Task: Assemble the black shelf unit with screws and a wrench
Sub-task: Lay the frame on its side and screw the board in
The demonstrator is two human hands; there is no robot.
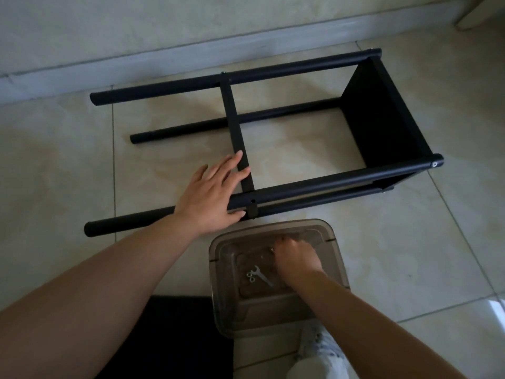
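Shelf unit (382, 116) lay on side on floor: end panel bolted, crossbar (235, 127) near end unscrewed, hole bare. Left hand (216, 192) flat, fingers straight, steadied crossbar and pole. Right hand (296, 257) curled in plastic box (218, 296); contents unclear. Wrench (261, 274) unused.

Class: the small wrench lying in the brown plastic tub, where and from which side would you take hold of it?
Probably pinch the wrench at its bare straight handle, coming straight down from above: it lies flat in the open-topped tub, washers crowd its open-jawed end.
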